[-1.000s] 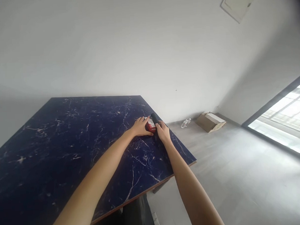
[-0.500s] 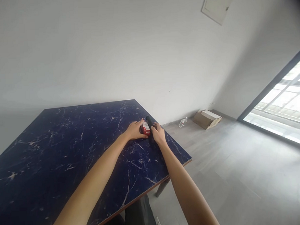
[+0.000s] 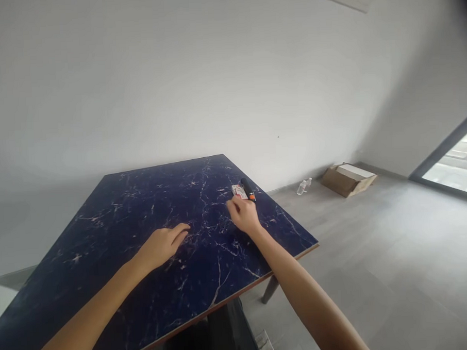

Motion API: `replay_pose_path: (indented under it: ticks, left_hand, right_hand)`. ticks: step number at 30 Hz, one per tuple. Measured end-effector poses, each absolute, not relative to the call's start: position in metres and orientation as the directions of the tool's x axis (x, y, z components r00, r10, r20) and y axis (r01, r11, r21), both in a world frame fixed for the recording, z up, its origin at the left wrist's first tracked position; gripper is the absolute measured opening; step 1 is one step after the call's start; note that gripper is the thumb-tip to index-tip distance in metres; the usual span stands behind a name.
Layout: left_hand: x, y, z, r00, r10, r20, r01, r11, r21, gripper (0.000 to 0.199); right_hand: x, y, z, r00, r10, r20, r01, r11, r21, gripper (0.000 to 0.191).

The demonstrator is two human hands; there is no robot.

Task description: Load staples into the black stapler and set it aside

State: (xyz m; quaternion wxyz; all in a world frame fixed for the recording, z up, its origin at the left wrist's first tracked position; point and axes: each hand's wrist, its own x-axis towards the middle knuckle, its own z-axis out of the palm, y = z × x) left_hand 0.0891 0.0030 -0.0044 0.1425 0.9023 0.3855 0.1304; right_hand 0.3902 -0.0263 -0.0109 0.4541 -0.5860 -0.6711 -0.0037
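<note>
A small white and red box lies near the table's right edge. Close beside it on the right is a black cylindrical object with an orange patch at its near end. My right hand is at the near end of both, fingers curled and partly hiding the box. Whether it grips anything is hidden. Farther left, my left hand is over the dark blue marbled table. Its fingers are stretched out and hold nothing.
A cardboard box sits on the grey floor by the wall, with clear plastic bottles to its left. The table's right edge and corner are close to my right forearm. A table leg shows below.
My left hand has left the box and moved left and toward me. My right hand has slid from the black object's side to the near end. The view has turned slightly left.
</note>
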Motion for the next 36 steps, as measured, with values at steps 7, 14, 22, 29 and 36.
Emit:
replay_pose_path:
  ticks: [7, 14, 22, 29, 36]
  left_hand:
    - [0.073, 0.013, -0.03, 0.722, 0.649, 0.241, 0.614, -0.761, 0.209, 0.06]
    - [0.072, 0.008, -0.034, 0.699, 0.706, 0.115, 0.65, -0.694, 0.31, 0.063]
    - [0.071, 0.009, -0.034, 0.687, 0.722, 0.075, 0.643, -0.653, 0.4, 0.064]
    - [0.071, 0.005, -0.032, 0.683, 0.724, 0.098, 0.63, -0.651, 0.424, 0.061]
    - [0.054, 0.008, -0.019, 0.649, 0.738, 0.183, 0.606, -0.647, 0.462, 0.056]
  right_hand:
    - [0.3, -0.041, -0.011, -0.526, 0.711, 0.466, 0.711, 0.668, -0.217, 0.057]
    - [0.329, -0.031, -0.019, -0.282, 0.772, 0.569, 0.846, 0.48, -0.232, 0.033]
    - [0.379, -0.011, -0.021, 0.488, 0.611, 0.623, 0.829, -0.101, -0.55, 0.047]
    - [0.441, 0.01, -0.026, 0.709, 0.677, 0.197, 0.509, -0.298, -0.808, 0.057]
    - [0.44, 0.021, -0.025, 0.577, 0.767, 0.283, 0.681, -0.26, -0.684, 0.048]
